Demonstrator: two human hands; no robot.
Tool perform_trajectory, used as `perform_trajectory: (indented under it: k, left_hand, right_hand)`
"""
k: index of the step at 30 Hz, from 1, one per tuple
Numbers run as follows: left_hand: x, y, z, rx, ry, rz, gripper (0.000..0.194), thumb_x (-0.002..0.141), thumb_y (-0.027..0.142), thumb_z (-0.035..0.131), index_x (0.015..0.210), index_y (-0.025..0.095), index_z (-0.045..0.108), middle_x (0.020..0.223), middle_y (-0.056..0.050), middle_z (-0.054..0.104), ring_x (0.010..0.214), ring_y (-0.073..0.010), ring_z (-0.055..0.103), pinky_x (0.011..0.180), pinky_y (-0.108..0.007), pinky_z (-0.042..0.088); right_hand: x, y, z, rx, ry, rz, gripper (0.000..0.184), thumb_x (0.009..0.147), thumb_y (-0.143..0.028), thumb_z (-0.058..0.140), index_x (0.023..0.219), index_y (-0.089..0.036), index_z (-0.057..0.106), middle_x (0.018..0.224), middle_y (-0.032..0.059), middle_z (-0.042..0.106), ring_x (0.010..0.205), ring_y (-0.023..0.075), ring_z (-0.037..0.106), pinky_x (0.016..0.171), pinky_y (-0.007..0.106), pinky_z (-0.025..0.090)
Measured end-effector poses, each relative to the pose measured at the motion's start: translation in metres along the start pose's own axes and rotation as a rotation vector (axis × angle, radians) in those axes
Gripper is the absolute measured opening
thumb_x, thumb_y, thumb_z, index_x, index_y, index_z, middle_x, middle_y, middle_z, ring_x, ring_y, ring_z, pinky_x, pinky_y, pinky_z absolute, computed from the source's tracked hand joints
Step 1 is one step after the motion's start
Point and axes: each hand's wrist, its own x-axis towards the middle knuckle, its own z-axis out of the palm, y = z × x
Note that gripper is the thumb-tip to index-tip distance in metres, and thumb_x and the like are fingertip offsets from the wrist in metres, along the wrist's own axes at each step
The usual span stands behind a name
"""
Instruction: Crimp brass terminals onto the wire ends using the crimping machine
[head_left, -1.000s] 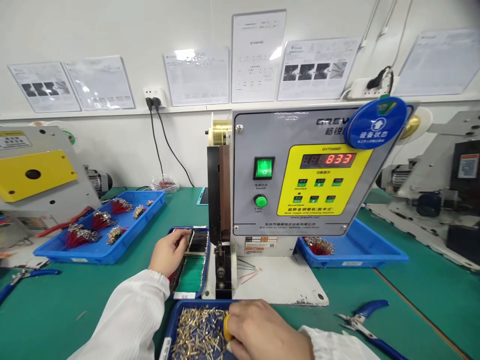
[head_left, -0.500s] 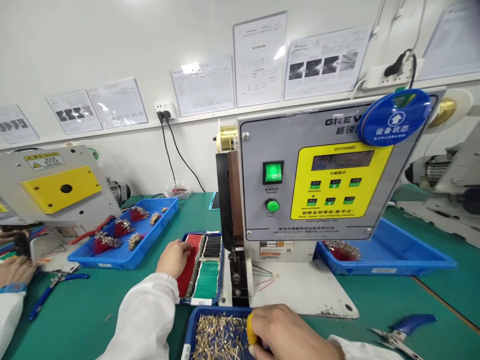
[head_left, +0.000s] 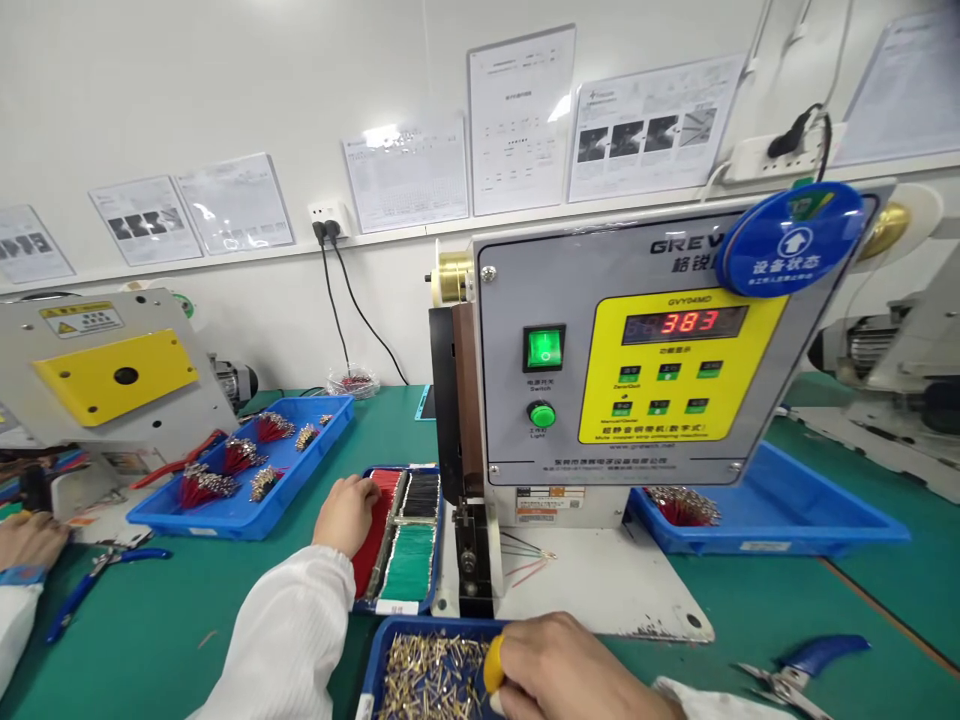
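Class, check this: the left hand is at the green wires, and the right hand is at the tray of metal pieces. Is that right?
The colour is wrong: in the head view, the left hand is at the red wires. The right hand is at the tray of metal pieces.

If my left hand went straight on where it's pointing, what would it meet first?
Likely the divider, with black wires just beyond, though how high your left hand sits over the red wires is unclear.
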Motion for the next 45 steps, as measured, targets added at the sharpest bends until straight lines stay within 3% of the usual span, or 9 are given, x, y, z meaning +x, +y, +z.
perform_trajectory:
  k: [6,14,18,26,31,39,45]
  left_hand:
    - [-0.009,0.020,-0.005,-0.094,0.005,0.033,0.027,0.090,0.015,0.042,0.090,0.020,0.068,0.094,-0.006,0.067,0.090,-0.0228,0.056,0.078,-0.031,0.041]
    - [-0.028,0.057,-0.015,-0.108,-0.160,0.171,0.021,0.087,0.015,0.053,0.082,0.020,0.073,0.092,-0.007,0.065,0.096,-0.0238,0.056,0.086,-0.033,0.040]
    - [-0.028,0.057,-0.012,-0.146,-0.234,0.170,0.020,0.086,0.013,0.053,0.080,0.019,0.072,0.089,-0.006,0.065,0.091,-0.0208,0.057,0.083,-0.031,0.040]
    - [-0.029,0.056,-0.002,-0.137,-0.166,0.195,0.018,0.091,0.016,0.051,0.078,0.018,0.064,0.088,-0.005,0.064,0.090,-0.0210,0.056,0.079,-0.031,0.038]
    - [-0.026,0.051,0.003,-0.190,-0.127,0.206,0.015,0.088,0.013,0.053,0.078,0.018,0.063,0.087,-0.004,0.064,0.090,-0.0198,0.056,0.080,-0.030,0.039]
    - [-0.020,0.053,0.014,-0.174,0.036,0.172,0.024,0.091,0.013,0.048,0.097,0.020,0.071,0.094,-0.007,0.067,0.091,-0.0215,0.057,0.080,-0.032,0.041]
    - [-0.004,0.055,0.007,-0.119,-0.055,0.201,0.023,0.085,0.010,0.054,0.077,0.018,0.074,0.084,-0.007,0.067,0.085,-0.0225,0.056,0.079,-0.033,0.040]
  right_hand:
    - [-0.003,0.002,0.002,0.046,-0.047,-0.263,0.019,0.083,-0.019,0.060,0.064,-0.019,0.063,0.063,-0.0018,0.059,0.054,0.0111,0.049,0.051,0.022,0.033]
    - [0.008,0.004,0.013,-0.009,0.000,-0.146,0.009,0.076,-0.014,0.065,0.069,-0.018,0.067,0.069,-0.0007,0.062,0.057,0.0121,0.048,0.051,0.023,0.031]
    - [0.009,0.003,0.010,0.013,0.009,-0.037,0.008,0.071,-0.015,0.071,0.068,-0.017,0.064,0.073,-0.0002,0.062,0.062,0.0124,0.049,0.053,0.023,0.031]
    - [0.007,-0.001,0.005,0.036,-0.031,0.059,0.017,0.071,-0.015,0.070,0.061,-0.016,0.056,0.070,-0.0012,0.059,0.060,0.0108,0.044,0.055,0.022,0.031]
    - [0.010,0.004,0.013,0.012,-0.027,-0.015,0.017,0.072,-0.018,0.072,0.061,-0.017,0.059,0.068,-0.0019,0.058,0.054,0.0099,0.036,0.050,0.023,0.026]
    - [0.006,0.006,0.015,0.097,0.080,-0.098,0.004,0.076,-0.014,0.066,0.075,-0.018,0.068,0.079,0.0012,0.064,0.066,0.0131,0.054,0.060,0.021,0.038]
    - [0.004,0.008,0.013,0.146,-0.051,-0.240,0.015,0.083,-0.019,0.064,0.068,-0.017,0.065,0.066,-0.0024,0.057,0.055,0.0095,0.047,0.054,0.020,0.034]
